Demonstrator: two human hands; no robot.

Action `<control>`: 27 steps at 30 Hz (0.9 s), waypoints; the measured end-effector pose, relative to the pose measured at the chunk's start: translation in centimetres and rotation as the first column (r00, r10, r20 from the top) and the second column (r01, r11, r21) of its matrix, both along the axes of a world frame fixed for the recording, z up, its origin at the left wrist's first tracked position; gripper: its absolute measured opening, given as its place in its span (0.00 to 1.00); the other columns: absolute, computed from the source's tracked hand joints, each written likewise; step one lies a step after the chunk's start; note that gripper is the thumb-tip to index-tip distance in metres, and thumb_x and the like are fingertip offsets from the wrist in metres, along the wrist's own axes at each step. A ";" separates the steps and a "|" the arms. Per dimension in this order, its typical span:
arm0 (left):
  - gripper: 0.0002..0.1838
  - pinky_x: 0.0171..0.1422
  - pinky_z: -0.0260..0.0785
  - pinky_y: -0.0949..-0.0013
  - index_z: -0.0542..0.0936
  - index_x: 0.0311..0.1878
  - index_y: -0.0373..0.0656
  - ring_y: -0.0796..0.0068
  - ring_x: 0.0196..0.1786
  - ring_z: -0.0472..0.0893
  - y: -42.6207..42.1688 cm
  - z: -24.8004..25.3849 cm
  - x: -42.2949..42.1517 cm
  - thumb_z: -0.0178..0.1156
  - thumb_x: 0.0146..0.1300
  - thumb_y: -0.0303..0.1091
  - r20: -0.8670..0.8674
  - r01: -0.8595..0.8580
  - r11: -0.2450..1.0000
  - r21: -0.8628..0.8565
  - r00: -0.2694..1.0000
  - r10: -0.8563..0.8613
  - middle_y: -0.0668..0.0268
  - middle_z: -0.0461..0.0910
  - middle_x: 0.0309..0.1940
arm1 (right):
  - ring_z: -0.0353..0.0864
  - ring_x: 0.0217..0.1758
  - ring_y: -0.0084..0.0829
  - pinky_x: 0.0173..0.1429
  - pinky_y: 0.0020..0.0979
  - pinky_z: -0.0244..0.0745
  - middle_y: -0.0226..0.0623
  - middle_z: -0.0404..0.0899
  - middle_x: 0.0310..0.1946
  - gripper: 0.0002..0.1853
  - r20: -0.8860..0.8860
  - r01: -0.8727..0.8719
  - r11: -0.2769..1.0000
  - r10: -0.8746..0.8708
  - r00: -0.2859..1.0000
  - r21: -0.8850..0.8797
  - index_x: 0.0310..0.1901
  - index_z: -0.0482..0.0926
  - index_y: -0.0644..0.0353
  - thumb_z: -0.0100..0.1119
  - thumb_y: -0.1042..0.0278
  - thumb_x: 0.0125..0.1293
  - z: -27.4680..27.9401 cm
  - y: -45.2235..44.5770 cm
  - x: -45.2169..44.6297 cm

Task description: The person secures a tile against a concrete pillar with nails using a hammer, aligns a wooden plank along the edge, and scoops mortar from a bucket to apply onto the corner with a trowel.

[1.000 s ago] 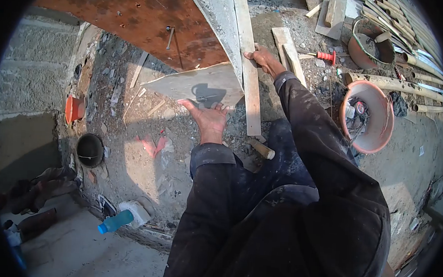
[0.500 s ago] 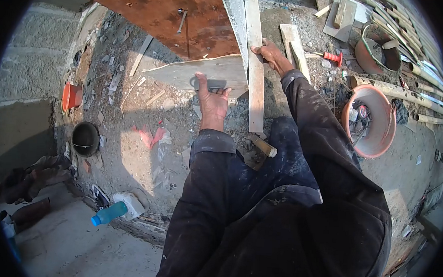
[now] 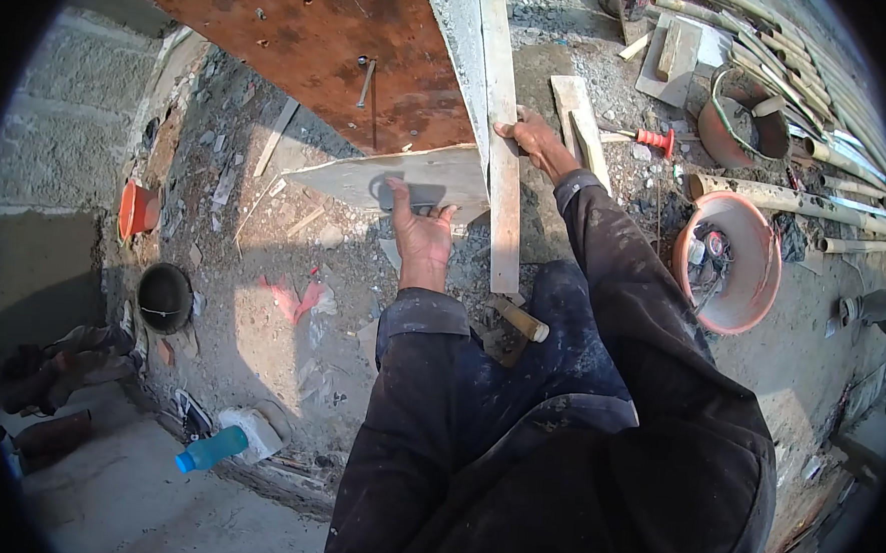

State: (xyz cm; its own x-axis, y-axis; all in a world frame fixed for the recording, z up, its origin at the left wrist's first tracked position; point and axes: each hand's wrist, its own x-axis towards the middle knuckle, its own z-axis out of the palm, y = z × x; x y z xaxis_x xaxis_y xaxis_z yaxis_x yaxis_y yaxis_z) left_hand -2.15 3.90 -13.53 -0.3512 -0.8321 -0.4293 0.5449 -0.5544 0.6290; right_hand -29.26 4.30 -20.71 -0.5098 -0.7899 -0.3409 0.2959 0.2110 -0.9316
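Note:
My left hand (image 3: pixel 424 239) is palm up at the lower edge of a grey board (image 3: pixel 353 177). Its thumb lies over the board's face, and the fingertips curl in at the edge, partly hidden. My right hand (image 3: pixel 542 145) grips a long, narrow wooden strip (image 3: pixel 506 225), thumb on the near face. This strip runs along the edge of a large reddish-brown panel (image 3: pixel 305 44), which meets the grey board. A long nail or bolt (image 3: pixel 367 82) sticks out of the panel. Below the strip, a wooden handle (image 3: pixel 521 319) shows by my legs; its other end is hidden.
Right of my arm lie a red-handled chisel (image 3: pixel 656 140), wood offcuts (image 3: pixel 583 134), an orange bucket (image 3: pixel 773 256) with items inside, another bucket (image 3: pixel 716 131) and bamboo poles (image 3: pixel 788 199). At left are an orange pot (image 3: pixel 140 210), a black bucket (image 3: pixel 164 297) and a blue bottle (image 3: pixel 212 449).
The whole view has shifted slightly, with the panel and strip appearing lower. Both hands keep their places on the board and the strip.

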 end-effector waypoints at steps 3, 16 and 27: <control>0.72 0.83 0.41 0.26 0.47 0.85 0.53 0.47 0.83 0.51 0.0 0.1 0.0 0.81 0.46 0.71 -0.020 0.041 0.999 -0.020 0.999 -0.041 0.58 0.48 0.82 | 0.87 0.54 0.39 0.60 0.39 0.81 0.48 0.85 0.57 0.32 -0.112 0.011 1.000 -0.012 0.994 -0.007 0.70 0.73 0.71 0.72 0.73 0.66 -0.4 -0.1 -0.1; 0.67 0.82 0.45 0.29 0.47 0.86 0.60 0.47 0.85 0.51 -0.3 -0.9 0.0 0.77 0.52 0.72 -0.027 0.043 0.999 -0.013 0.999 -0.043 0.55 0.43 0.84 | 0.86 0.56 0.38 0.60 0.37 0.80 0.48 0.86 0.57 0.32 -0.065 0.046 0.999 -0.045 0.997 0.013 0.71 0.74 0.69 0.71 0.71 0.66 0.2 0.0 0.0; 0.72 0.83 0.40 0.24 0.45 0.86 0.55 0.44 0.85 0.48 -0.2 -0.6 0.3 0.81 0.47 0.71 -0.046 0.047 0.999 0.010 0.998 -0.046 0.55 0.46 0.83 | 0.87 0.49 0.61 0.52 0.53 0.82 0.60 0.86 0.46 0.21 -0.919 0.433 0.812 0.322 0.229 0.392 0.52 0.85 0.63 0.60 0.52 0.70 4.5 11.4 -12.8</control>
State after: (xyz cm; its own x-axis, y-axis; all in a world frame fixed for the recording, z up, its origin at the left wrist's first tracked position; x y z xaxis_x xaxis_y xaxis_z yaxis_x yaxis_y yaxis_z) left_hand -1.90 3.67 -14.08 -0.4086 -0.8100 -0.4206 0.5465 -0.5863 0.5980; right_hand -42.06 15.74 -16.25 -0.7556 -0.6393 0.1425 -0.6534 0.7205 -0.2321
